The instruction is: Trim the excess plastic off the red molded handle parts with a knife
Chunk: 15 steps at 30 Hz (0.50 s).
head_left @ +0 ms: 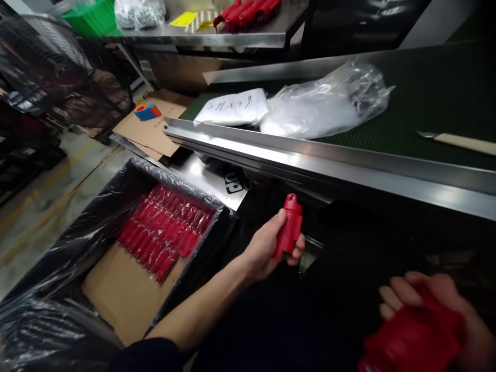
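Through the head camera I have my left grip (261,253) wrapped around a red part (289,230), thumb along its side and fingertips showing past its far edge; its holed end points up, just in front of the metal rail (306,163); my right grip (442,289), at the lower right, is clasped on more red material (418,338), too blurred for me to tell whether it is 1 piece or several.

To my left I see a box (176,178) lined in black plastic; wrapped red parts (158,230) lie in it in rows, beside bare brown cardboard (134,292); beyond the rail, on the green belt (426,103), I find a white packet (232,107) touching a clear bag (321,108), with a pale-handled tool (465,142) well apart at right; more red parts lie on the far counter (232,40).
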Each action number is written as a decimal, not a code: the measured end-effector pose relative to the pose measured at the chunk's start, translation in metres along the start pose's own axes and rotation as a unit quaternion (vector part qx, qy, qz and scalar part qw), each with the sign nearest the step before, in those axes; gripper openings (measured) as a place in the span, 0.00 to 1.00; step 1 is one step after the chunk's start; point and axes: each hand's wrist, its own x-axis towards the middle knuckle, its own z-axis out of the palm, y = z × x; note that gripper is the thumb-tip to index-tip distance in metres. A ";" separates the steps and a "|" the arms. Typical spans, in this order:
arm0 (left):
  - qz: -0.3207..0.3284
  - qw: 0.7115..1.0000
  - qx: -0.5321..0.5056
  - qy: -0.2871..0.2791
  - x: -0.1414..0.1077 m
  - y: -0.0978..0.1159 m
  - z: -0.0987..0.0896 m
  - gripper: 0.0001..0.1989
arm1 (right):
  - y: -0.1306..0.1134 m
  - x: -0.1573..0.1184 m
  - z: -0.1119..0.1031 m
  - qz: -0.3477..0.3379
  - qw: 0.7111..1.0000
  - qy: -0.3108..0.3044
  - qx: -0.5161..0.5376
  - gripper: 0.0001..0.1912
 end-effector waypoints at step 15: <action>0.052 0.877 0.462 -0.120 -0.046 0.004 0.003 0.21 | 0.058 -0.029 0.005 0.064 0.997 -0.049 -0.018 0.25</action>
